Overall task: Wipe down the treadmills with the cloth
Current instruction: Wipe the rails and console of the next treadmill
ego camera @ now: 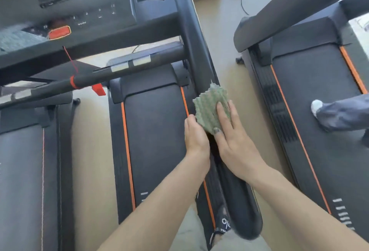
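A green waffle-textured cloth (210, 109) lies draped over the right side arm (196, 55) of the middle black treadmill (155, 123). My right hand (231, 141) presses flat on the cloth from the right, fingers straight. My left hand (194, 135) holds the cloth's lower left edge against the arm, fingers wrapped round its far side. The console (65, 5) with a red stop button (59, 32) is at the upper left.
A second treadmill (311, 111) stands on the right, with another person's foot and trouser leg (339, 113) on its belt. A third treadmill (30, 171) is on the left. Brown floor runs between them. A red safety clip (98, 89) hangs from the handlebar.
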Demonstrator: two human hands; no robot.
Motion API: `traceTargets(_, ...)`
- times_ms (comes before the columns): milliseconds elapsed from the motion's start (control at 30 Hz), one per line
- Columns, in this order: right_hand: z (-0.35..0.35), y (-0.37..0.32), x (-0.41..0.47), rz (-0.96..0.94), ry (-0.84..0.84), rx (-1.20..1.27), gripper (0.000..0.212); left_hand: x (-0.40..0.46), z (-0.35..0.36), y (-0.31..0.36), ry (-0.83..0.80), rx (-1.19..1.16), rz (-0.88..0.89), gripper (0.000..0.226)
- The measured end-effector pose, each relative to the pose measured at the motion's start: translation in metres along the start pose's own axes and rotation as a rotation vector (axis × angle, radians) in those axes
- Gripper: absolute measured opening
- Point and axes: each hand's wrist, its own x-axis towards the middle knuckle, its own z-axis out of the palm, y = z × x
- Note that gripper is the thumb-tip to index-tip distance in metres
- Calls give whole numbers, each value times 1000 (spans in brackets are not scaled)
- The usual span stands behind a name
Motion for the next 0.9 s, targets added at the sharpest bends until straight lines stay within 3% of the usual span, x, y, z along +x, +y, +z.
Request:
traceTargets(100,-1,-20,96,-25,55,-126,61,26,-8,68,109,150,168,34)
traceTargets(200,-5,-44,179,66,73,-150,61,53,2,141,131,344,581,18)
traceTargets(300,-8,-52,198,64,78,-111,59,87,22,194,141,610,926,23)
traceTargets(367,-9,-44,167,82,62,-45,58,110,40,219,142,748,908,27)
traceTargets(433,-7,-38,116,124,50,20,58,128,56,223,137,786,741,33)
traceTargets(533,-9,-26,94,214,-7,216,55,141,72,215,264,850,662,41)
traceTargets(767,-38,-37,268,325,-141,773,49,151,72,207,356,822,782,33)
traceTargets(900,-53,-65,358,311,-240,861,52,155,73,208,394,836,791,32)
